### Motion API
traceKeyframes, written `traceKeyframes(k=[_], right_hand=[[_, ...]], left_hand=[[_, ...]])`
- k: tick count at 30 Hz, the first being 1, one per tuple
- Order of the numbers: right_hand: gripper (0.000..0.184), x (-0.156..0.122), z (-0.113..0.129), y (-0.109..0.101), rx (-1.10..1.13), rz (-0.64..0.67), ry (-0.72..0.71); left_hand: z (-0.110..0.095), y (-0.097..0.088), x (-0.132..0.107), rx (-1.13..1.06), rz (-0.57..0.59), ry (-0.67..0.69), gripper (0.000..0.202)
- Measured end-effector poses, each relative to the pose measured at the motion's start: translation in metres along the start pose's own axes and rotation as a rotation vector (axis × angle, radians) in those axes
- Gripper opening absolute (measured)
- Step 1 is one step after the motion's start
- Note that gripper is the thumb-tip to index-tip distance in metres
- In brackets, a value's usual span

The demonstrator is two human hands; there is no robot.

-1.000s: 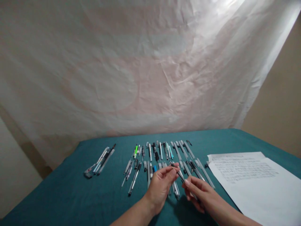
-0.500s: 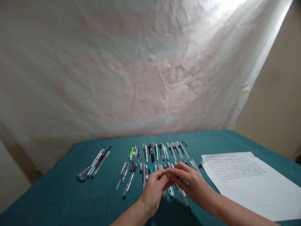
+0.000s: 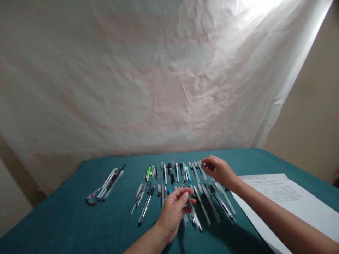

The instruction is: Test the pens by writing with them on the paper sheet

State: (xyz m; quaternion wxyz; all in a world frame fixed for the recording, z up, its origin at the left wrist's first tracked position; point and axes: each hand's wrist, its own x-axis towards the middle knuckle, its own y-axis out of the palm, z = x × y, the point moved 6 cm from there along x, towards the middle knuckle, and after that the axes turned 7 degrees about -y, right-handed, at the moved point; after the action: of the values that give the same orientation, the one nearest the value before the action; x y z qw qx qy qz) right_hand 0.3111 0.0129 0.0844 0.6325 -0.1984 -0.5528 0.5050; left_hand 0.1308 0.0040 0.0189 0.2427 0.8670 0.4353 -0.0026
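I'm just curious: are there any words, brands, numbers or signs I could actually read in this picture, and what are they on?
Nothing can be read for certain.
Paper sheets: lines of dark writing, too small and blurred to read.
Pens on the cloth: any printing is too small to make out.
Hanging sheet: large faint shapes, no letters I can make out.

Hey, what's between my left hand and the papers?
In the head view, several pens lie roughly side by side on the teal cloth between your left hand and the papers.
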Motion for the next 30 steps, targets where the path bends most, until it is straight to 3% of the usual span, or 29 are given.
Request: traceKeyframes(k=[3,6,10,17,22,26,27,30], right_hand=[[0.019,0.016,-0.061,0.013,-0.273,0.184,0.138],[0.015,0.017,-0.093,0.027,-0.332,0.267,0.167],[0.017,0.012,-0.106,0.039,-0.384,0.329,0.186],[0.015,0.01,-0.111,0.039,-0.387,0.344,0.222],[0.02,0.014,-0.098,0.029,-0.296,0.256,0.252],[0.03,0.017,-0.058,0.027,-0.105,0.216,0.235],[0.036,0.015,-0.043,0.03,-0.002,0.23,0.231],[0.046,-0.002,0.001,0.049,0.746,0.309,0.363]], left_hand=[[-0.001,-0.006,0.003,0.02,-0.021,0.022,0.025],[-0.001,-0.008,0.005,0.025,-0.034,0.033,0.024],[-0.001,-0.008,0.004,0.035,-0.036,0.03,0.024],[0.0,-0.007,0.004,0.061,-0.017,0.033,0.024],[-0.003,-0.005,0.002,0.046,-0.019,0.023,0.024],[-0.007,0.001,-0.002,0.053,0.024,0.042,0.024],[-0.008,0.002,-0.002,0.044,0.032,0.05,0.023],[-0.007,0.003,-0.002,0.014,0.035,0.065,0.022]])
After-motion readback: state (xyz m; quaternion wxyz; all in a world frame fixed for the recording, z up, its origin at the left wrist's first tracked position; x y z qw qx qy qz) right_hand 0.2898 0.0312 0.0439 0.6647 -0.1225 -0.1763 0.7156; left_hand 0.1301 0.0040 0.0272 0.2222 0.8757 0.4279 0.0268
